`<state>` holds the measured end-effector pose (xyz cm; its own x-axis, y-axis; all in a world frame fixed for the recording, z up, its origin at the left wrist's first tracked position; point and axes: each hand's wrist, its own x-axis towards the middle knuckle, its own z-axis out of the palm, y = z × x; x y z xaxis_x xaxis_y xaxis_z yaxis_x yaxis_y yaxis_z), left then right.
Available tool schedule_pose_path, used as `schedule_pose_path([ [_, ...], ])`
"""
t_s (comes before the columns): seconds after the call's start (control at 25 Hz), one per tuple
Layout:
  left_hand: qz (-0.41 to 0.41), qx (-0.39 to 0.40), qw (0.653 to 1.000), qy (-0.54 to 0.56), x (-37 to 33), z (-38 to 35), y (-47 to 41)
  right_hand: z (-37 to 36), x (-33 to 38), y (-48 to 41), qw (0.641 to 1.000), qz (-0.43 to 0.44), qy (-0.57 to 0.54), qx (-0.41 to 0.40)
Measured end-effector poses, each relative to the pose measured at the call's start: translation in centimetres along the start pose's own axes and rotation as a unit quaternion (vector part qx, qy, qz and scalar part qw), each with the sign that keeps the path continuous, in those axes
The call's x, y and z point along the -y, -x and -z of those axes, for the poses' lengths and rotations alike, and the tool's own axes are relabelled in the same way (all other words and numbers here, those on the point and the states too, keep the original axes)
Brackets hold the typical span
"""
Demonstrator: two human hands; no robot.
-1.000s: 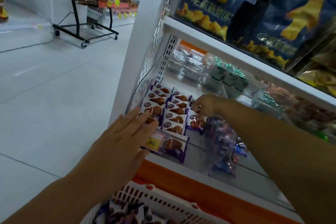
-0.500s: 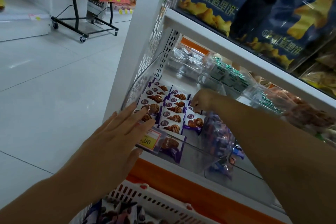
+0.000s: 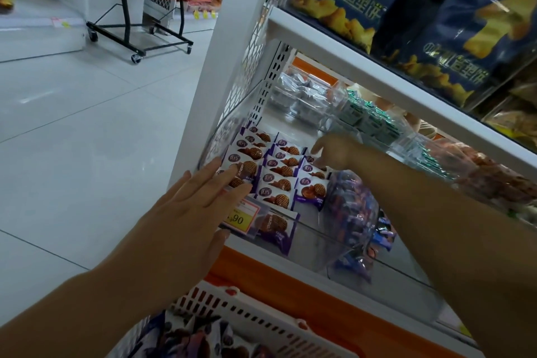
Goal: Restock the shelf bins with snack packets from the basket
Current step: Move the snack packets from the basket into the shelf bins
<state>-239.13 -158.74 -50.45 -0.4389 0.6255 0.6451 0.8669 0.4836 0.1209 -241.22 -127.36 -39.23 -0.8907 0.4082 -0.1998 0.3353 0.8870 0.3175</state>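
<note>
The left hand (image 3: 186, 215) lies flat with straight, slightly spread fingers. Its fingertips rest on the front packets of the left column in the clear bin (image 3: 308, 237), in the middle of the frame. The right hand (image 3: 334, 152) reaches in from the right edge to the far right of that bin, fingers bent down onto a packet there; whether it actually pinches it I cannot tell.

The snack packets (image 3: 280, 180) are purple and white, each with a round brown biscuit pictured on it. They stand in three overlapping columns inside the bin, and one more leans against the front wall beside the yellow price tag (image 3: 242, 216). The basket (image 3: 261, 324), white with slots, sits at the bottom of the frame below an orange strip and has more purple packets in it.

Right of the bin lies a clear bag of dark wrapped sweets (image 3: 353, 218). Blue bags (image 3: 436, 49) fill the shelf above, at the upper right. A black wheeled rack (image 3: 139, 23) stands on the pale floor at the upper left.
</note>
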Motion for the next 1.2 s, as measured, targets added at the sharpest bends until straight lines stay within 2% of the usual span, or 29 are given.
schedule_pose_path([
  [0.08,-0.001,0.037,0.999,0.003,-0.5,0.3,-0.2,1.2,0.3,3.1,0.991,0.003,-0.119,-0.062],
  [0.12,0.008,0.043,0.999,0.008,-1.0,0.4,-0.1,1.5,0.7,5.2,0.974,0.01,-0.198,-0.106],
  [0.24,0.021,0.045,0.994,0.099,-3.7,1.8,0.2,-0.1,3.3,12.4,0.874,0.039,-0.396,-0.278],
  [0.32,0.006,0.078,0.986,0.144,-5.8,1.7,1.4,-2.7,5.5,17.4,0.818,0.045,-0.469,-0.33],
  [0.36,0.003,0.116,0.98,0.159,-6.6,1.3,2.2,-4.5,6.5,19.3,0.808,0.045,-0.488,-0.327],
  [0.44,0.009,0.243,0.954,0.174,-7.9,-0.4,4.5,-9.5,8.0,22.2,0.814,0.021,-0.516,-0.265],
  [0.6,-0.028,0.486,0.87,0.077,-8.9,-4.7,11.4,-21.5,10.0,24.7,0.89,-0.022,-0.455,0.008],
  [0.68,-0.023,0.556,0.831,0.023,-8.8,-5.3,14.6,-27.9,10.2,25.4,0.899,-0.009,-0.416,0.135],
  [0.76,0.023,0.594,0.804,-0.008,-9.0,-4.8,17.0,-32.9,10.0,26.8,0.894,-0.027,-0.396,0.209],
  [0.8,0.031,0.608,0.793,-0.025,-9.2,-4.4,17.9,-35.0,9.9,27.6,0.9,-0.041,-0.377,0.217],
  [0.88,0.01,0.614,0.788,-0.047,-9.9,-4.0,19.3,-36.9,9.8,29.1,0.925,-0.073,-0.32,0.193],
  [0.96,-0.016,0.595,0.803,-0.033,-10.4,-4.1,20.2,-36.8,10.5,29.9,0.96,-0.077,-0.235,0.132],
  [1.0,-0.024,0.586,0.81,-0.019,-10.8,-4.2,20.6,-36.0,11.0,30.2,0.964,-0.062,-0.222,0.134],
  [1.04,-0.032,0.582,0.813,-0.004,-11.2,-4.3,20.9,-35.0,11.5,30.3,0.96,-0.032,-0.226,0.16],
  [1.08,-0.042,0.588,0.808,0.006,-11.8,-4.3,21.1,-34.4,12.1,30.7,0.945,0.005,-0.233,0.228],
  [1.16,-0.05,0.622,0.782,0.003,-13.1,-4.4,21.6,-33.8,13.4,32.1,0.902,0.065,-0.207,0.374],
  [1.2,-0.044,0.639,0.768,0.001,-13.6,-4.6,21.8,-34.1,13.8,32.8,0.893,0.075,-0.192,0.4],
])
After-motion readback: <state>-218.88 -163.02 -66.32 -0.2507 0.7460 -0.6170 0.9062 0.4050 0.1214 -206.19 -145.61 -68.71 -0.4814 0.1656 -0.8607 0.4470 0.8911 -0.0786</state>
